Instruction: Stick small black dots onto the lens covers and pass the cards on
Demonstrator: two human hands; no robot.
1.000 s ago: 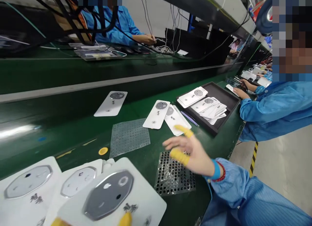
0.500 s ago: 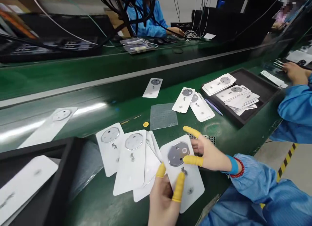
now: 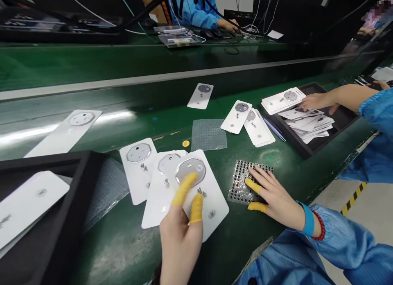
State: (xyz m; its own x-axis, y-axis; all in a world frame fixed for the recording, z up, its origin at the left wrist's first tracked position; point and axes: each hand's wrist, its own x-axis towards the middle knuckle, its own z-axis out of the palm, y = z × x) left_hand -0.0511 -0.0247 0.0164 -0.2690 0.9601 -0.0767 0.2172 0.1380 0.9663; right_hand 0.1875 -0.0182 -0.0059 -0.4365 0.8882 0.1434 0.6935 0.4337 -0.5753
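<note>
My left hand (image 3: pixel 181 219), with yellow finger cots on thumb and index finger, grips a white phone back cover (image 3: pixel 211 199). The index finger lies across its grey camera plate and the thumb rests on its face; the other fingers are hidden. This cover overlaps another white back cover (image 3: pixel 156 211) on the green bench, with one more (image 3: pixel 138 166) at the left of the pile. My right hand (image 3: pixel 270 195), also in yellow finger cots, lies with spread fingers on a clear sheet of small black round pieces (image 3: pixel 241 178).
Loose back covers (image 3: pixel 258 131) lie beyond my hands, near a bubble-wrap piece (image 3: pixel 208 135), a yellow finger cot (image 3: pixel 186 143) and purple tweezers (image 3: pixel 274 129). Black trays stand left (image 3: pixel 82 166) and right (image 3: pixel 340 133), both holding covers. A co-worker's hand (image 3: pixel 322 100) reaches into the right tray.
My left hand has carried the back cover leftward over the pile. My right hand has left the cover and come down on the dotted sheet. The co-worker's hand has moved into the right tray.
</note>
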